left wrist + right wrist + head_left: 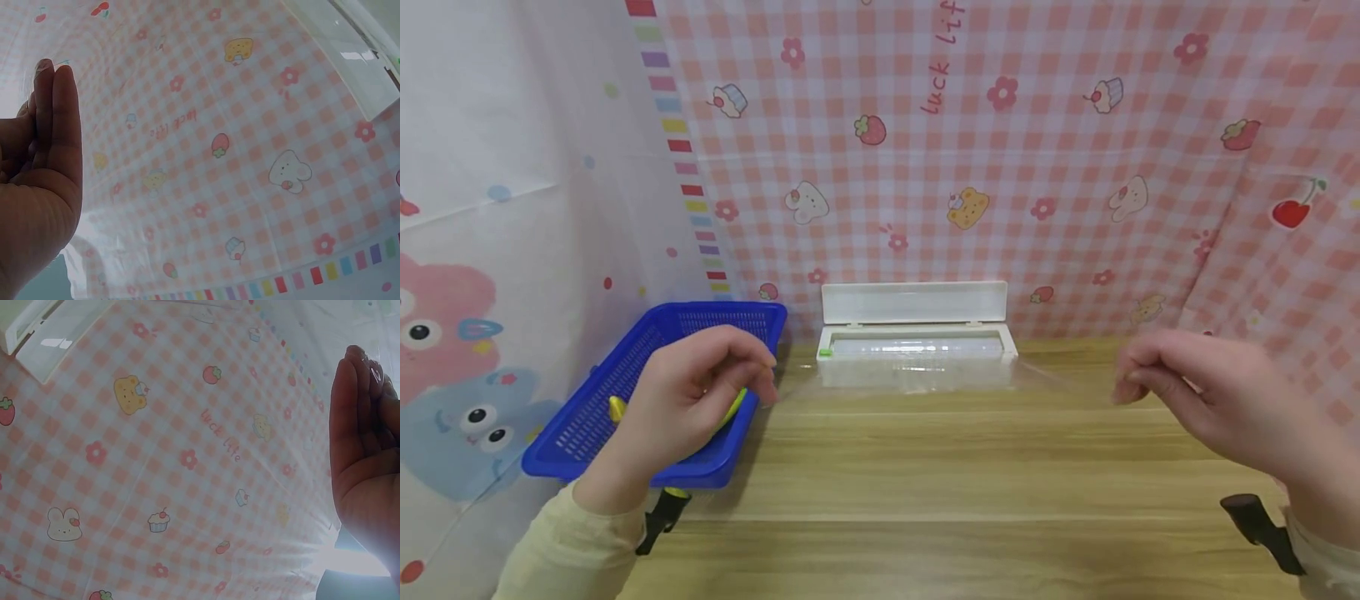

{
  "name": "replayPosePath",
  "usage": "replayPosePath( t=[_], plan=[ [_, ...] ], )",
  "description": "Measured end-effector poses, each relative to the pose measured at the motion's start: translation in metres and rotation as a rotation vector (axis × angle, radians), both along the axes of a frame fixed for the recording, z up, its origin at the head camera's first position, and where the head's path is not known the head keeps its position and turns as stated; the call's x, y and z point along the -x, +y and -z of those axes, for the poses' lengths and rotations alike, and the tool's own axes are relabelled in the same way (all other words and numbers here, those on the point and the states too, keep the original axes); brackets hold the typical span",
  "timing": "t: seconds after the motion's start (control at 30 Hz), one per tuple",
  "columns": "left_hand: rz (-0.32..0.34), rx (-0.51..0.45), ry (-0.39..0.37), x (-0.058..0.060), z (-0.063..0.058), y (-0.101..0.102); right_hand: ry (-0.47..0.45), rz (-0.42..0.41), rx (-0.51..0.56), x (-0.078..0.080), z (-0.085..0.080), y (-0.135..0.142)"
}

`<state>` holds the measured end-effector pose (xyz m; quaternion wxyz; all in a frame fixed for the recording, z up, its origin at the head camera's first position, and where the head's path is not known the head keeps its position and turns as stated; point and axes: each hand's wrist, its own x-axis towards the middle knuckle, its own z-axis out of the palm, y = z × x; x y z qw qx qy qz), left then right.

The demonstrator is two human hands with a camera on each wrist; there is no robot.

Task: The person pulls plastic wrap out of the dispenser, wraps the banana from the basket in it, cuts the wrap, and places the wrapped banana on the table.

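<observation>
Clear cling film [917, 379] stretches out from the front of a white cling film dispenser [822, 340], whose lid [914, 302] stands raised at the back. My left hand [688, 400] pinches the film's left end between thumb and fingertips, in front of the blue basket. Across the table, my right hand [1217, 400] pinches the right end in the same way. Both hands are held apart above the table, and the film spans the gap between them, hard to see. In the left wrist view the fingers [56, 112] lie together against the thumb.
The blue plastic basket [722, 477] stands at the left with a yellow item [617, 409] and a yellow-green curved item [736, 407] in it, partly hidden by my left hand. A pink checked cloth [910, 183] hangs behind the wooden table [925, 483].
</observation>
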<state>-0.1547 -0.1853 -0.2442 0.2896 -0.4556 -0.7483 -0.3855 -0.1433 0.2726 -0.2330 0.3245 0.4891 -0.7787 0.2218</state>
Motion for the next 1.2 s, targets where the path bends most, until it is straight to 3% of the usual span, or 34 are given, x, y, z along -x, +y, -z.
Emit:
replayPosePath(
  t=[0.2, 0.5, 0.83, 1.03, 1.2],
  plan=[
    [0.06, -0.017, -0.004, -0.003, 0.008, 0.0, -0.043, -0.062, 0.006, -0.002, 0.008, 0.0],
    [0.065, -0.019, -0.082, -0.013, 0.021, -0.002, -0.093, -0.161, 0.006, -0.006, 0.02, 0.0],
    [0.112, -0.041, -0.109, -0.017, 0.044, -0.006, -0.172, -0.243, -0.01, -0.011, 0.032, -0.002],
    [0.13, -0.041, -0.11, -0.021, 0.057, -0.008, -0.209, -0.273, -0.024, -0.014, 0.042, -0.004],
    [0.143, -0.034, -0.175, -0.026, 0.066, -0.01, -0.22, -0.259, -0.037, -0.019, 0.053, -0.004]
  ],
)
